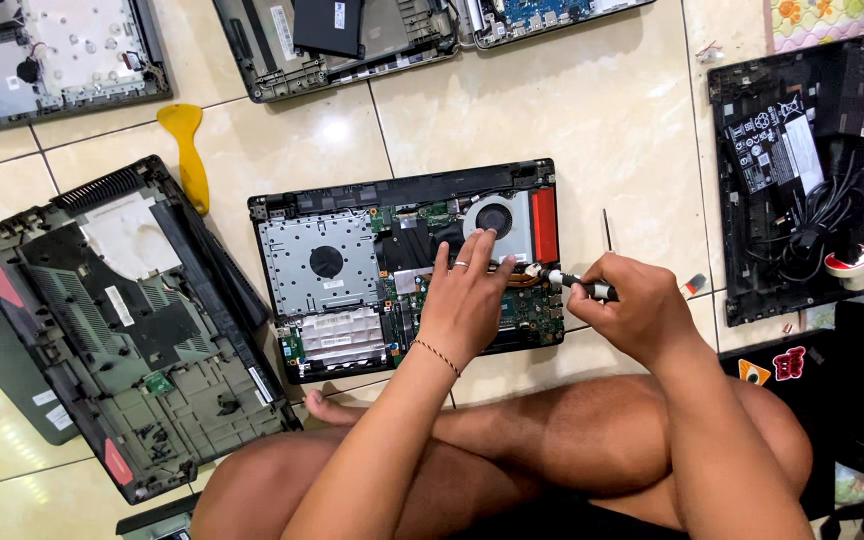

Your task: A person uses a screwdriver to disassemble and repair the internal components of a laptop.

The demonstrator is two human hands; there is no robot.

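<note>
An opened black laptop lies on the tiled floor in front of my crossed legs, its circuit board, round fan and red strip exposed. My left hand rests flat on the board right of centre, fingers pointing toward the fan, a ring on one finger. My right hand grips a black-handled screwdriver whose tip points left at the copper heat pipe near the laptop's right edge.
A removed black bottom cover lies at the left, a yellow pry tool beside it. Other dismantled laptops line the top edge. Another open chassis with cables lies at the right. A thin rod lies on the tile.
</note>
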